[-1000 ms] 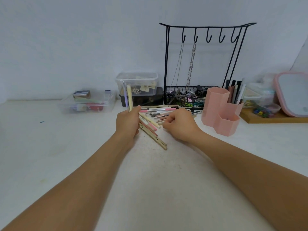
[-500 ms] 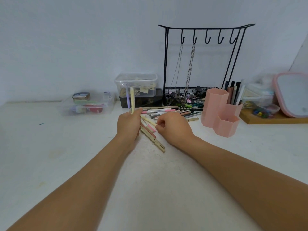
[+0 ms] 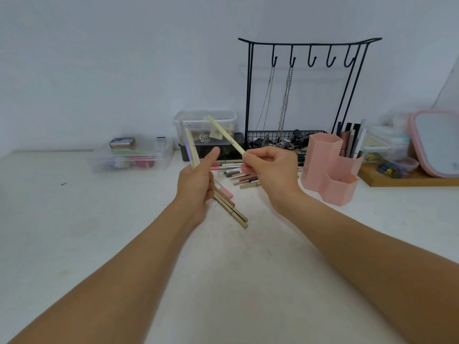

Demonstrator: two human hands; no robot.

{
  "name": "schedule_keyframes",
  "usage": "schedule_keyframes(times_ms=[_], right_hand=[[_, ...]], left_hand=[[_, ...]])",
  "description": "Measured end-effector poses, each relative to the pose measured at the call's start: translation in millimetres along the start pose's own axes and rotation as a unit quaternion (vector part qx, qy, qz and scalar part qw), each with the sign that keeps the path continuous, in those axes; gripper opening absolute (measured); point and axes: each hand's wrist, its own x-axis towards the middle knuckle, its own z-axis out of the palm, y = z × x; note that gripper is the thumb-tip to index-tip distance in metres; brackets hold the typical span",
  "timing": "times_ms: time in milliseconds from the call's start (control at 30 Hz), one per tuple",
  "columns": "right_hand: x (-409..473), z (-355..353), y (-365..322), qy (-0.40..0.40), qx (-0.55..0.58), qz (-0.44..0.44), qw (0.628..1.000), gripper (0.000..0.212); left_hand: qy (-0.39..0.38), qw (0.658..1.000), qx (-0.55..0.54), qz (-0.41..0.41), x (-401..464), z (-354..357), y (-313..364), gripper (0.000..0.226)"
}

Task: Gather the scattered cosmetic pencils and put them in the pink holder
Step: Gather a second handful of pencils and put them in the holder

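Note:
My left hand holds a small bundle of pale cosmetic pencils upright above the white table. My right hand pinches one cream pencil that slants up to the left, its tip close to the left hand's bundle. Under and between the hands, several loose pencils lie scattered on the table, gold, pink and brown. The pink holder, made of hexagonal cups, stands just right of my right hand; the front cup's opening looks empty.
A black wire jewellery stand with hanging chains rises behind the pencils. Two clear plastic boxes sit at the back left. Behind the holder stand dark pencils, a wooden tray and a pink-framed mirror.
My right hand has lifted a cream pencil off the table and raised it toward the left hand. The left hand's bundle has tilted slightly.

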Motion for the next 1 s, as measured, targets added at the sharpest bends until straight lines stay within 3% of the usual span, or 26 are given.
schedule_keyframes(times_ms=[133,267,367,467,533,600,667,733,867,1000], right_hand=[[-18,18,1,-0.088,0.161,0.082,0.980,0.004],[-28,24,7,-0.142,0.185,0.103,0.967,0.007],[-24,20,9,-0.151,0.091,0.061,0.982,0.011],[-13,11,15,-0.138,-0.106,-0.054,0.983,0.010],[-6,5,23,-0.174,-0.283,-0.148,0.932,0.017],[-1,-1,29,-0.241,-0.394,-0.186,0.867,0.023],[-1,-5,30,-0.307,-0.440,-0.209,0.817,0.026],[-2,-4,31,-0.337,-0.456,-0.227,0.792,0.028],[-2,-5,28,-0.308,-0.482,-0.191,0.798,0.029],[1,-7,28,-0.275,-0.483,-0.174,0.813,0.027]], left_hand=[[-0.067,0.996,-0.008,0.050,-12,11,2,0.028],[-0.051,0.997,0.017,0.058,-14,11,2,0.029],[-0.013,0.998,0.035,0.047,-8,8,5,0.033],[0.025,0.997,0.043,0.051,4,1,3,0.034],[0.034,0.998,0.027,0.041,8,-3,1,0.033],[0.039,0.998,0.027,0.031,9,-6,0,0.027],[0.056,0.997,0.048,0.035,12,-8,-2,0.025],[0.078,0.993,0.069,0.048,15,-9,-4,0.030],[0.111,0.989,0.077,0.063,18,-15,-5,0.014],[0.132,0.986,0.094,0.037,20,-17,-4,0.032]])
